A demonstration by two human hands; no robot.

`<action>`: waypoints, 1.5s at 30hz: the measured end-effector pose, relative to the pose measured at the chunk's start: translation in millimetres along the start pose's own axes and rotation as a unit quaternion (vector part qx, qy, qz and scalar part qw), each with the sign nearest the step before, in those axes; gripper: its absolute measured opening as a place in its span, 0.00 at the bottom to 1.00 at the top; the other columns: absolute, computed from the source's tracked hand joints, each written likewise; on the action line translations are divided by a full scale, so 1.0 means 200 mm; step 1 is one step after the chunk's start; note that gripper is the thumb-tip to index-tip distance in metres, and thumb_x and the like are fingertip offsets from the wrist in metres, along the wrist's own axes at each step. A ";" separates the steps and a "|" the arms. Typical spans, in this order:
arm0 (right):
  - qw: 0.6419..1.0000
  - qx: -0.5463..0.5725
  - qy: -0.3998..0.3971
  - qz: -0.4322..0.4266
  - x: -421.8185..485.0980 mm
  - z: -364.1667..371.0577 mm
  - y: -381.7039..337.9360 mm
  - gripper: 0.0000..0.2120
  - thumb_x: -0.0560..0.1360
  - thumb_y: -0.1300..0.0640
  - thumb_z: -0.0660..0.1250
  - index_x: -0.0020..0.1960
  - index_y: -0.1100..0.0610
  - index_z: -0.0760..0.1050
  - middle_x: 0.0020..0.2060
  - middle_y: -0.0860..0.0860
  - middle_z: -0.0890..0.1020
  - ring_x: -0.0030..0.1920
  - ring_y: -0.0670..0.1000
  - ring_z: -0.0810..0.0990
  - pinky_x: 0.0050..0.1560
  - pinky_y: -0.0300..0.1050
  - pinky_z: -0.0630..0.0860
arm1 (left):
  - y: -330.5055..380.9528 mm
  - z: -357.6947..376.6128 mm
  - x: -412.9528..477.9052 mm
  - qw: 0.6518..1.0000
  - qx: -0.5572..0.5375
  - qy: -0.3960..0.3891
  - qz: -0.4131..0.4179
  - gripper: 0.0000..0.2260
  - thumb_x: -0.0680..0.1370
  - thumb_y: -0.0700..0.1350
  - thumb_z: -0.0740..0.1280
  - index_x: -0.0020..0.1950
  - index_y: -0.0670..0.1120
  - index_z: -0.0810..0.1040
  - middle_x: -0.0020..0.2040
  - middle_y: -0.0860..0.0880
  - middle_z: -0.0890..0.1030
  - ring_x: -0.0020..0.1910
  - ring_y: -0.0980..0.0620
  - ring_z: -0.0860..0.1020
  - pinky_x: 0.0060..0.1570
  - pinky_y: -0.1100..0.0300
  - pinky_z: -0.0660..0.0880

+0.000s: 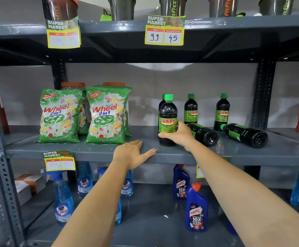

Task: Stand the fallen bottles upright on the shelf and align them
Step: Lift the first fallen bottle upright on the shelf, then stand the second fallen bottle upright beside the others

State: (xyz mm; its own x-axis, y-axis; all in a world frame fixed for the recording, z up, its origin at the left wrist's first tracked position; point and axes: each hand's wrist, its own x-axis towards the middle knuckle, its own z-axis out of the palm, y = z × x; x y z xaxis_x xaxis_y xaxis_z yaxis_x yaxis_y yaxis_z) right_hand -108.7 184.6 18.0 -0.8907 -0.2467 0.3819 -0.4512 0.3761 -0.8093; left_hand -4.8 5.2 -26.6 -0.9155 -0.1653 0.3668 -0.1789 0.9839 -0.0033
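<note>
Grey metal rack (163, 155) with perforated uprights (1, 168), three tiers in view. Pale grey wall (145, 82) behind, lit softly with a brighter patch near the top. Yellow price tags (164, 30) clipped to shelf edges.

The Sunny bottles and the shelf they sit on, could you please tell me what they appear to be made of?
The Sunny bottles, like the upright one in the right hand, look like glossy clear plastic around dark liquid: highlights on the shoulders, green screw caps, printed wrap labels. The shelf looks like grey painted steel, semi-matte, with perforated angle uprights; I cannot confirm the metal.
</note>
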 end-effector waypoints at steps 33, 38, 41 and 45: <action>0.973 -0.210 0.079 0.062 0.13 -0.62 0.23 0.25 0.78 0.41 0.60 0.62 0.61 0.75 0.60 0.61 0.79 0.59 0.61 0.78 0.53 0.48 0.73 | 0.76 0.13 -0.11 0.956 -0.113 0.175 0.206 0.27 0.81 0.58 0.58 0.75 0.43 0.66 0.74 0.46 0.69 0.72 0.48 0.66 0.71 0.55 0.61; 0.959 -0.238 -0.096 0.120 0.18 -0.57 0.17 0.42 0.74 0.29 0.56 0.76 0.60 0.62 0.75 0.59 0.65 0.71 0.62 0.68 0.68 0.53 0.68 | 0.82 0.22 -0.11 0.953 -0.096 0.229 0.176 0.26 0.81 0.58 0.58 0.70 0.42 0.73 0.68 0.46 0.76 0.66 0.46 0.73 0.68 0.54 0.65; 0.943 -0.296 -0.096 0.115 0.19 -0.52 0.18 0.41 0.70 0.31 0.65 0.72 0.60 0.68 0.69 0.58 0.73 0.65 0.60 0.75 0.62 0.50 0.73 | 0.82 0.22 -0.12 0.948 -0.113 0.242 0.170 0.25 0.81 0.58 0.57 0.71 0.43 0.73 0.68 0.47 0.76 0.66 0.47 0.72 0.69 0.55 0.64; 0.975 -0.167 -0.022 0.146 0.20 -0.50 0.20 0.26 0.69 0.43 0.72 0.58 0.59 0.73 0.57 0.58 0.79 0.53 0.58 0.79 0.57 0.51 0.77 | 0.85 0.22 -0.13 0.945 -0.159 0.244 0.149 0.26 0.80 0.59 0.56 0.71 0.44 0.73 0.68 0.48 0.76 0.67 0.49 0.71 0.70 0.57 0.60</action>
State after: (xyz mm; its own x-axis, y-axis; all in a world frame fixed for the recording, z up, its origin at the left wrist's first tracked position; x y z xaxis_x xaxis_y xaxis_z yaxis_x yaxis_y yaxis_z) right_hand -168.7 279.3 46.2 -0.9838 -0.1205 0.1325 -0.1787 0.7042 -0.6872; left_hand -27.8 173.9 -78.4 -0.6187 0.0977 0.7796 0.2486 0.9656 0.0762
